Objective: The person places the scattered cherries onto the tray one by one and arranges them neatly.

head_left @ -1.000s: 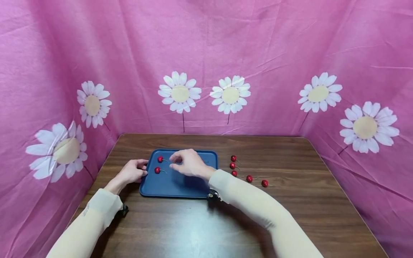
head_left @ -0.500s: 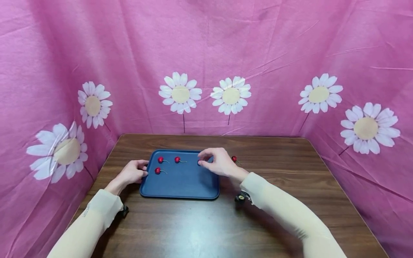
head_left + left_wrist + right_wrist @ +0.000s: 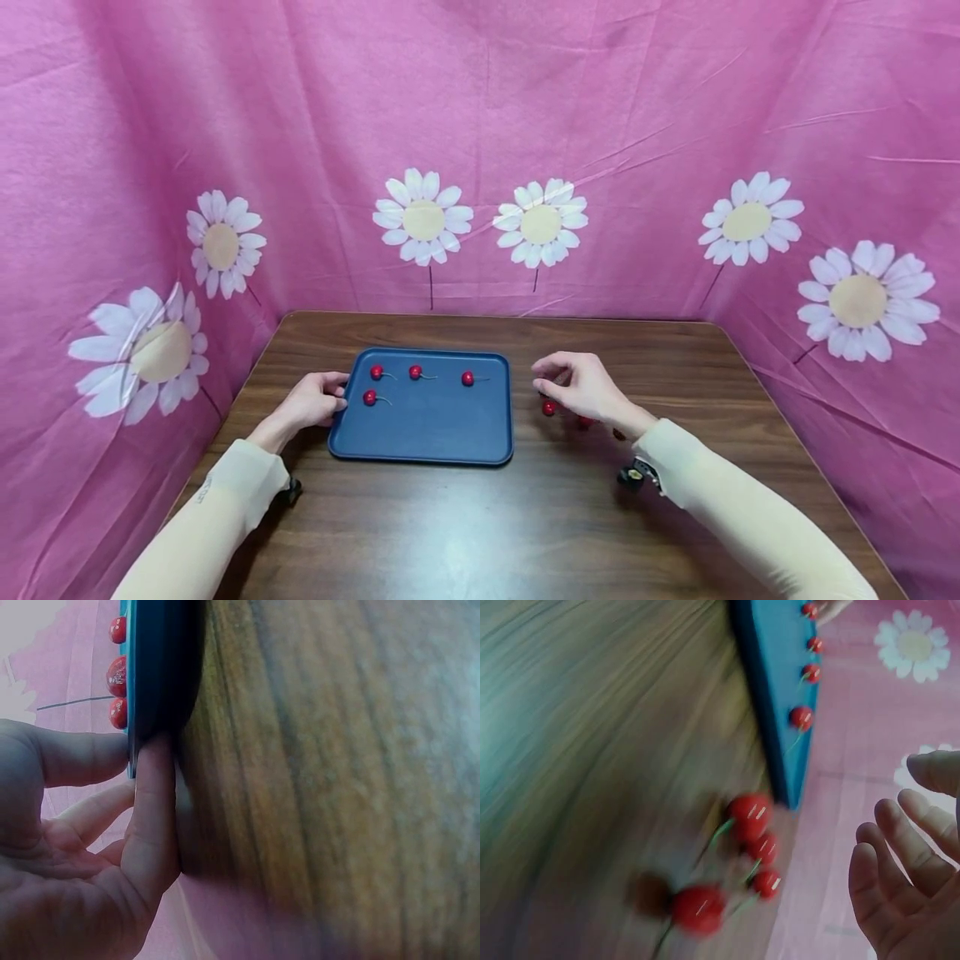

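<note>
We saw the left hand (image 3: 306, 402) pinch the left rim of a blue tray (image 3: 427, 433) bearing four cherries (image 3: 468, 378) near the tabletop's (image 3: 375, 533) far edge; the right hand (image 3: 588, 390), fingers apart, hovered by loose cherries (image 3: 549, 408), broad tabletop stretching toward the right edge.

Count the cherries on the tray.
4 on the tray: back-left cherry, back-middle cherry, back-right cherry, and front cherry, just below back-left in head view. None seem hidden.
</note>
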### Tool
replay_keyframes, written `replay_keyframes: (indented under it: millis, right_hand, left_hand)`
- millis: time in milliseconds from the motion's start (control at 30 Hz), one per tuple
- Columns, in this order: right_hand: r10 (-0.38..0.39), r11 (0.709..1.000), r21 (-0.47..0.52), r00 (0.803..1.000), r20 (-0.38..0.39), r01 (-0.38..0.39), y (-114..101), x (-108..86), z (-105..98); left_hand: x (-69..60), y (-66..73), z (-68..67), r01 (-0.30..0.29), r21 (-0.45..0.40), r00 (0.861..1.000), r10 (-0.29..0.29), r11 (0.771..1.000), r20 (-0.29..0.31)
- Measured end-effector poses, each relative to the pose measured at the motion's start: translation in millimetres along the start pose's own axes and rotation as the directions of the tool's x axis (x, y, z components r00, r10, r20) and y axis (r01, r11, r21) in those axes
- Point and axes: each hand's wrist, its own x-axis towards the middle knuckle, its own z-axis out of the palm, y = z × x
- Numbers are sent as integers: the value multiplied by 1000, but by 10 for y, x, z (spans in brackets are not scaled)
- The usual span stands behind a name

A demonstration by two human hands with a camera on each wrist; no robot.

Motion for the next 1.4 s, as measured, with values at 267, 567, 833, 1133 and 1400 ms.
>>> replay_keyframes:
  millis: [267,567,833,1133,1400]
  right_hand:
    - [72,997,-32,997,-24,-73,272,-245,-199]
    - [96,993,-55,993,-69,-100,413,-426,-376]
    - [79,992,-87,992,-94,-87,609,-655,-654]
    - [38,998,-54,999,-28,-39,895,-939,-837]
    - [-12,999,-39,999,47,14,1017,-1055,-827]
  left_hand:
    - [-10,-52,38,22,-6,1000,-22,1000,-3]
    - [-59,-86,63,27,-11,1000,-27,1000,0]
    - [-33,-52,71,26,-4,1000,-26,1000,2]
    - [17,-17,26,31,1,999,-31,1000,13]
    - [18,1,-8,40,4,999,-40,999,12]
